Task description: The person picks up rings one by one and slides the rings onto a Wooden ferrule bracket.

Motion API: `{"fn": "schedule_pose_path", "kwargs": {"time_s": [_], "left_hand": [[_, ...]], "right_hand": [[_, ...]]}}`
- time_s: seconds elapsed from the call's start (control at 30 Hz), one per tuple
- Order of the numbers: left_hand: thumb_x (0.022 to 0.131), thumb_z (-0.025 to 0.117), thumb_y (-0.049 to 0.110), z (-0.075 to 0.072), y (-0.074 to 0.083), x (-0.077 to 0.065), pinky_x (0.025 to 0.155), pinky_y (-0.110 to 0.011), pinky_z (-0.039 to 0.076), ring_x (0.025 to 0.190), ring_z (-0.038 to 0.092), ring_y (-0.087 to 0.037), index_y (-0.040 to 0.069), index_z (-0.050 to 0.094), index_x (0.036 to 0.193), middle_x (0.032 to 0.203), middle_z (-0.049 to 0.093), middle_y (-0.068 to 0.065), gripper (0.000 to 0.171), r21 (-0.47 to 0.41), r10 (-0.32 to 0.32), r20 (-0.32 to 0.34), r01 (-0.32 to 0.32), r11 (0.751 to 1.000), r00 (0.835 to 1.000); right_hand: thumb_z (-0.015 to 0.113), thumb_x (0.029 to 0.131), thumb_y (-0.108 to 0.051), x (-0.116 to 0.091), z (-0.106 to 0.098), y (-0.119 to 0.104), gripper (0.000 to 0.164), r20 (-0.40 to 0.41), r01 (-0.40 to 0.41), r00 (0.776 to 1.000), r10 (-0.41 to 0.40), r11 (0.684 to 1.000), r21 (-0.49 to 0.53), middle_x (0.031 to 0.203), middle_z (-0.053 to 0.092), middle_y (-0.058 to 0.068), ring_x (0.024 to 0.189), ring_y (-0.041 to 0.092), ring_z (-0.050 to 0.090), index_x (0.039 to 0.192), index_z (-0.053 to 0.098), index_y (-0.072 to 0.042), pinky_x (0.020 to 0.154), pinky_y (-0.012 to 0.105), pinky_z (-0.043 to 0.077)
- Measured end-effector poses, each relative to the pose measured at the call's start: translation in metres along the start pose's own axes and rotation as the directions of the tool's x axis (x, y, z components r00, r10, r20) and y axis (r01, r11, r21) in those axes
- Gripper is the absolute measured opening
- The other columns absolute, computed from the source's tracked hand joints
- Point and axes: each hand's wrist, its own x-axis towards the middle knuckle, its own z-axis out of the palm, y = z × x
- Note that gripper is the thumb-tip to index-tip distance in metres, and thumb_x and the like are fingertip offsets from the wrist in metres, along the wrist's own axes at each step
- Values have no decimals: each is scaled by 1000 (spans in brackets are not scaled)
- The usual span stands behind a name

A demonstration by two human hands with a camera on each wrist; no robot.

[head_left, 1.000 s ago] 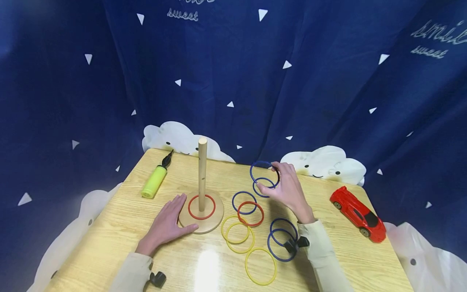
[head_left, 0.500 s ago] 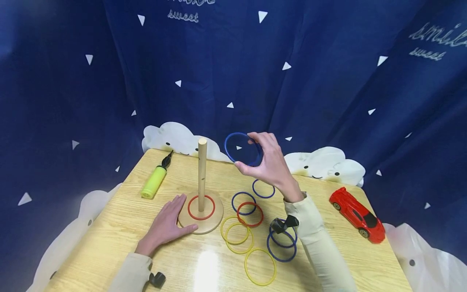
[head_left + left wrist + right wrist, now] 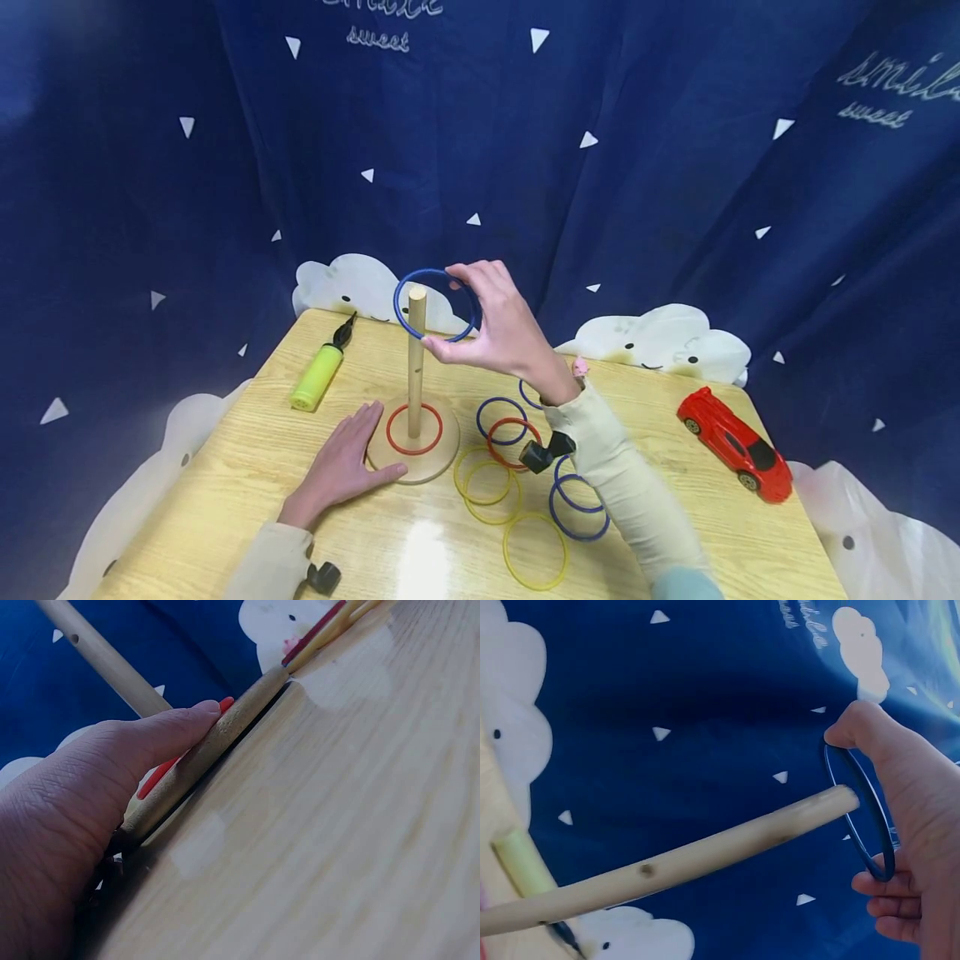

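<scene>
A person's right hand (image 3: 498, 325) pinches a blue ring (image 3: 396, 302) at the tip of a wooden post (image 3: 416, 367) rising from its round base (image 3: 413, 469), nearer the worktop's (image 3: 637, 400) left edge; the left hand (image 3: 341, 467) lies with fingers straight, thumb on the base; a yellow-green pump (image 3: 317, 375) lies near the far left corner
</scene>
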Motion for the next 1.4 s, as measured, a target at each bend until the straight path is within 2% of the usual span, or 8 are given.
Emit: {"fn": "schedule_pose_path", "kwargs": {"time_s": [0.2, 0.5, 0.63, 0.9, 1.13, 1.4], "left_hand": [[82, 69, 79, 0, -1, 0, 130, -53, 19, 158, 25, -33, 4, 27, 165, 170, 30, -14, 120, 6, -3, 7, 3, 1000, 1000], [82, 69, 79, -1, 0, 0, 129, -53, 20, 158, 25, -34, 3, 28, 165, 170, 30, -15, 120, 1, -3, 4, 3, 1000, 1000], [82, 69, 79, -2, -1, 0, 129, -54, 20, 158, 26, -34, 3, 28, 165, 170, 29, -15, 119, 7, 1, -1, -1, 1000, 1000], [82, 69, 79, 1, -1, 0, 130, -54, 19, 158, 25, -34, 3, 27, 165, 170, 29, -15, 120, 2, -2, 4, 2, 1000, 1000], [82, 70, 78, -1, 1, 0, 129, -54, 19, 158, 25, -34, 3, 28, 165, 170, 29, -16, 119, 1, 1, 6, -1, 1000, 1000], [82, 69, 79, -1, 1, 0, 129, -54, 19, 158, 25, -34, 3, 27, 165, 170, 29, -15, 119, 2, -1, 10, 1, 1000, 1000]], "right_hand": [[85, 67, -57, -21, 27, 8, 84, 69, -26, 997, 28, 999, -26, 113, 65, 7, 110, 22, 54, 128, 64, -3, 94, 36, 51], [86, 66, -58, -70, 71, 25, 84, 168, -112, 979, 118, 993, -47, 113, 67, 7, 109, 21, 56, 127, 65, -5, 92, 37, 53], [85, 68, -61, -93, 94, 29, 84, 216, -160, 961, 173, 984, -77, 114, 66, 5, 111, 19, 56, 128, 65, -6, 95, 36, 53], [82, 69, -70, -143, 136, 44, 86, 279, -224, 923, 265, 960, -169, 109, 67, 5, 102, 18, 56, 126, 66, -7, 85, 35, 53], [76, 70, -77, -168, 153, 51, 92, 325, -235, 897, 300, 945, -226, 111, 65, 2, 106, 19, 57, 128, 67, -6, 88, 34, 55], [73, 75, -78, -182, 151, 50, 94, 335, -234, 893, 301, 946, -225, 122, 63, 4, 117, 22, 56, 135, 64, -6, 99, 39, 53]]}}
